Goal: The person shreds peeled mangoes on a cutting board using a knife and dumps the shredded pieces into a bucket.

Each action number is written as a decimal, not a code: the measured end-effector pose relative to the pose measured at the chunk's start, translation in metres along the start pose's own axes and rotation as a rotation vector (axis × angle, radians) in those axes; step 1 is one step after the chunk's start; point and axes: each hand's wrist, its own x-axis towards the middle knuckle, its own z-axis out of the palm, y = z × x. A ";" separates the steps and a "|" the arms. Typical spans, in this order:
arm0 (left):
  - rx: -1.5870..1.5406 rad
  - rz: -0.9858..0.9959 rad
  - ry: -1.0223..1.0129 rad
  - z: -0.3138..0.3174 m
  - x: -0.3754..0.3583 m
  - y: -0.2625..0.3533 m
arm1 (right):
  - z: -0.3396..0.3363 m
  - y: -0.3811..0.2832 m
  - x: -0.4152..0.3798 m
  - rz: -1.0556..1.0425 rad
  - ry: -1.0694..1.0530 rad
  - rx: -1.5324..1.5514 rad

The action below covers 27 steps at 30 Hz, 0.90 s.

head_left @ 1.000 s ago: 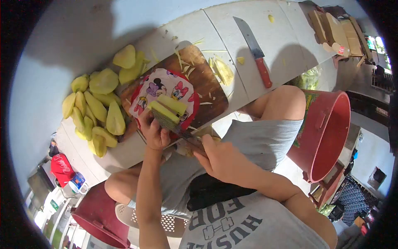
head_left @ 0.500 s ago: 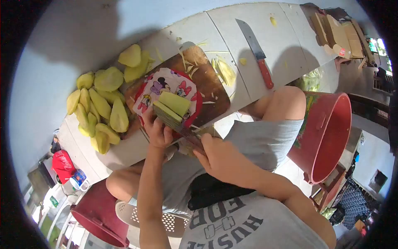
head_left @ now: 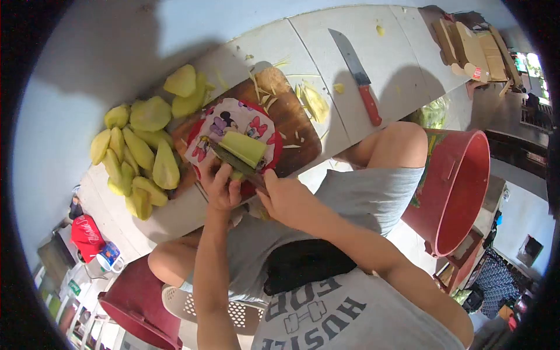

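My right hand [head_left: 286,196] is closed round the handle of a knife, whose dark blade [head_left: 233,158] slants up and left over a patterned cloth [head_left: 224,114]. A pale green fruit piece [head_left: 244,147] lies on the cloth, beside the blade. At the blade's lower side is my left hand [head_left: 220,185], its fingers curled against a smaller green piece [head_left: 236,175], mostly hidden. Under the cloth is a brown wooden board [head_left: 300,131] with thin pale shreds on it. Many peeled yellow-green fruits [head_left: 140,146] are heaped left of the board.
A second knife with an orange handle [head_left: 369,105] lies on the tiled surface [head_left: 315,35] at upper right. Peel slices [head_left: 315,105] rest beside the board. Red tubs stand at right [head_left: 449,192] and lower left [head_left: 140,303]. Cardboard [head_left: 472,49] is at upper right.
The knife in my right hand has moved slightly left and its blade lies closer along the fruit piece. The smaller piece has dropped lower, toward my left hand.
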 end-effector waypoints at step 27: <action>-0.014 -0.012 0.042 0.000 0.006 0.012 | 0.009 0.003 -0.009 0.047 0.042 -0.023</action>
